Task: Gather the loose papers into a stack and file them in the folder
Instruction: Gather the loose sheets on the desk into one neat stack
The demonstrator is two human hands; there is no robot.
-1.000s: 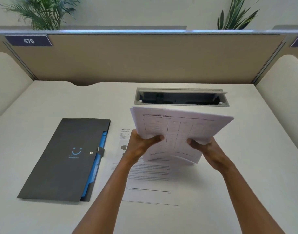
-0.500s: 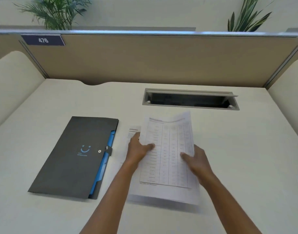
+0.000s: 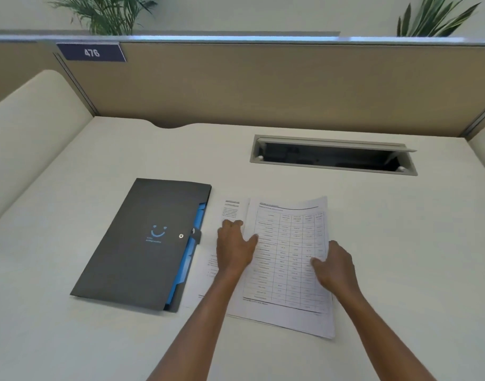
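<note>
A stack of printed papers (image 3: 288, 243), with a table on its top sheet, lies flat on the desk. It partly covers another loose sheet (image 3: 231, 209) that sticks out on its left. My left hand (image 3: 235, 248) rests flat at the stack's left edge, thumb on the top sheet and fingers on the lower sheet. My right hand (image 3: 334, 265) holds the stack's right edge with the thumb on top; its fingers are hidden. The dark grey folder (image 3: 142, 243) lies shut to the left, with blue dividers showing along its right side and a snap strap.
An open cable tray (image 3: 332, 155) is sunk into the desk behind the papers. A beige partition (image 3: 263, 86) with a "476" plate (image 3: 91, 52) closes the back. Padded side panels stand at left and right.
The stack came down from being held upright above the desk to lying flat on the sheet below. Both hands followed it down, and the view shifted so everything sits further right.
</note>
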